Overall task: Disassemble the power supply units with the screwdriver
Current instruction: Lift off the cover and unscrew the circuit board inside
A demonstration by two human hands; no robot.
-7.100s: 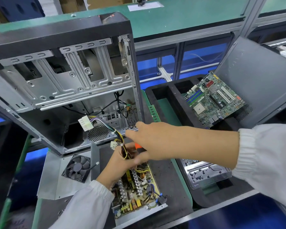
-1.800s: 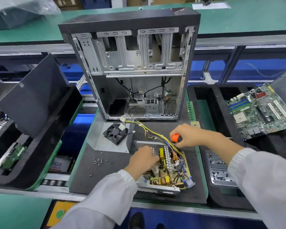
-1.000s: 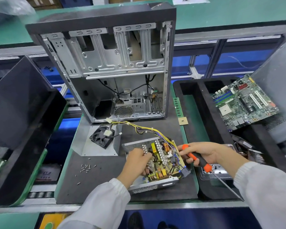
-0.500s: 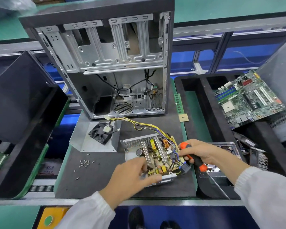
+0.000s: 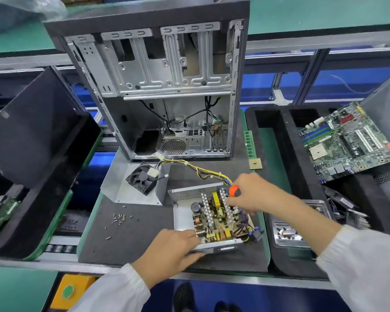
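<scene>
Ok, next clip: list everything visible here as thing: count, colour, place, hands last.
Computer case: one, grey and black, upright at mat's rear.
Power supply unit: one, open, board exposed, mat centre.
Cable bundle: one, mostly yellow, runs from the unit toward the case.
Fan: one, black, on a metal cover left of the unit.
Loose screws: a small heap, silver, mat left.
Motherboard: one, green, right bin.
Screwdriver: one, orange handle, over the unit.
Left hand: holds the unit's near edge.
Right hand: grips the screwdriver.
</scene>
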